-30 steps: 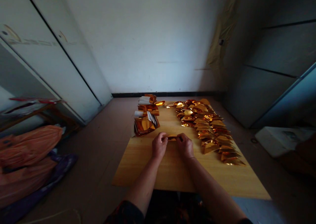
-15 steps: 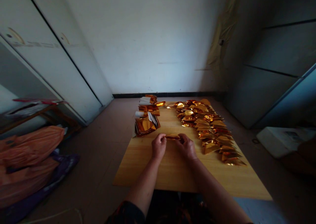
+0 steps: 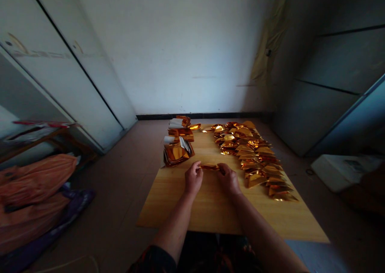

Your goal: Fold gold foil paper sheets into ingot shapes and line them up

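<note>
Both hands meet over the middle of a low wooden table (image 3: 210,213). My left hand (image 3: 193,179) and my right hand (image 3: 229,179) each pinch one end of a narrow folded piece of gold foil paper (image 3: 209,167), held just above the tabletop. Stacks of unfolded gold foil sheets (image 3: 177,150) lie just beyond my left hand. A long row of several folded gold foil pieces (image 3: 255,156) runs along the table's right side, close to my right hand.
Orange and purple bags (image 3: 36,189) lie on the floor at the left, below a low wooden rack (image 3: 45,134). White cabinet doors (image 3: 69,72) stand at the left. A white box (image 3: 339,170) sits on the floor at the right. A plain wall stands behind the table.
My hands have drawn slightly apart along the foil piece, which now looks longer and flatter between them. Nothing else on the table has moved.
</note>
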A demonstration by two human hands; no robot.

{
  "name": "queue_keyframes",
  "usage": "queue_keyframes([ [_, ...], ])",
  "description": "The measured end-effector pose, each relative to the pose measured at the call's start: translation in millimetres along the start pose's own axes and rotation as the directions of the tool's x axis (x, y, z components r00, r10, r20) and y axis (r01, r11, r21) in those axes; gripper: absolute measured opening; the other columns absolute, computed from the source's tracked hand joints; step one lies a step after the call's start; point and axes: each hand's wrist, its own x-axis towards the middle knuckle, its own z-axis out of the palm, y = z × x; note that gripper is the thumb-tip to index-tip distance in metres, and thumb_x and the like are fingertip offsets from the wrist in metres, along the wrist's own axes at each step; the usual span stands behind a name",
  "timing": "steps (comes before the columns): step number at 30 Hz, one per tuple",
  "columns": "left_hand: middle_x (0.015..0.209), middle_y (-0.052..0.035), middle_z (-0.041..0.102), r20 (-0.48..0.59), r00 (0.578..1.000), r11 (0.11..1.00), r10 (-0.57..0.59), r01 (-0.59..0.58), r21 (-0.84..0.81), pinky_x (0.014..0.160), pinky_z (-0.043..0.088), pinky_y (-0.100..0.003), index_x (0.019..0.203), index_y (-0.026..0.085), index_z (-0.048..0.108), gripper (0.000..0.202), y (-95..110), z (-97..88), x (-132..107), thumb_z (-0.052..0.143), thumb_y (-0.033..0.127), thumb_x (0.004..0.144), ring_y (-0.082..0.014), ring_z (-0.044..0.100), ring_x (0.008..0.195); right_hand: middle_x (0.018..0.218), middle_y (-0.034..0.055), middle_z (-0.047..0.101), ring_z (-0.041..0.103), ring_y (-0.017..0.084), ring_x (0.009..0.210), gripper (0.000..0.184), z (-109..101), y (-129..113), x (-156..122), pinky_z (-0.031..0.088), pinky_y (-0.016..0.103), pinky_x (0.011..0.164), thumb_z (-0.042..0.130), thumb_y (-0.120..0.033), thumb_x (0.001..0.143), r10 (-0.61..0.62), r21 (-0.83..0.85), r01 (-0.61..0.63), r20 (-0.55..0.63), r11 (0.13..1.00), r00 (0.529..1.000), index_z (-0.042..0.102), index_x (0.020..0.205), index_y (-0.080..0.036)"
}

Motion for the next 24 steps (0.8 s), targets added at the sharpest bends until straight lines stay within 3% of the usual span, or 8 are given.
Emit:
queue_keyframes([
  [4, 0.081, -0.003, 0.069, 0.0, 1.0, 0.999, 0.024, -0.024, 0.047, 0.074, 0.052, -0.026, 0.113, 0.018, 0.06, 0.038, -1.2, 1.4, -0.6, 0.05, 0.012, 0.077, -0.0145, 0.065, 0.075, 0.09, 0.0044, 0.071, 0.065, 0.018, 0.081, 0.03, -0.3, -0.3, -0.4, 0.051, 0.029, 0.075, 0.048, -0.02, 0.071, 0.0, -0.005, 0.0, -0.002, 1.0, 1.0, 0.065, 0.097, -0.021],
  [12, 0.099, -0.0075, 0.07, 0.033, 0.995, 0.99, 0.094, -0.097, 0.107, 0.084, 0.051, -0.032, 0.113, 0.018, 0.06, 0.04, -0.8, 2.3, -1.9, 0.048, 0.009, 0.076, -0.0181, 0.065, 0.09, 0.084, 0.0047, 0.07, 0.064, 0.018, 0.076, 0.024, -2.3, -1.6, 2.4, 0.049, 0.027, 0.071, 0.047, -0.033, 0.08, -0.029, -0.055, 0.029, 0.0, 0.998, 1.0, 0.066, 0.088, -0.02],
  [24, 0.1, -0.0074, 0.069, 0.046, 0.994, 0.995, 0.102, -0.102, -0.001, 0.086, 0.051, -0.032, 0.115, 0.017, 0.058, 0.041, -1.4, 0.9, -4.4, 0.047, 0.01, 0.076, -0.0173, 0.065, 0.092, 0.08, 0.0017, 0.071, 0.063, 0.014, 0.067, 0.021, -25.6, -11.0, 12.8, 0.037, 0.02, 0.058, 0.048, -0.028, 0.085, -0.079, -0.412, 0.076, 0.009, 0.908, 0.997, 0.069, 0.088, -0.024],
])
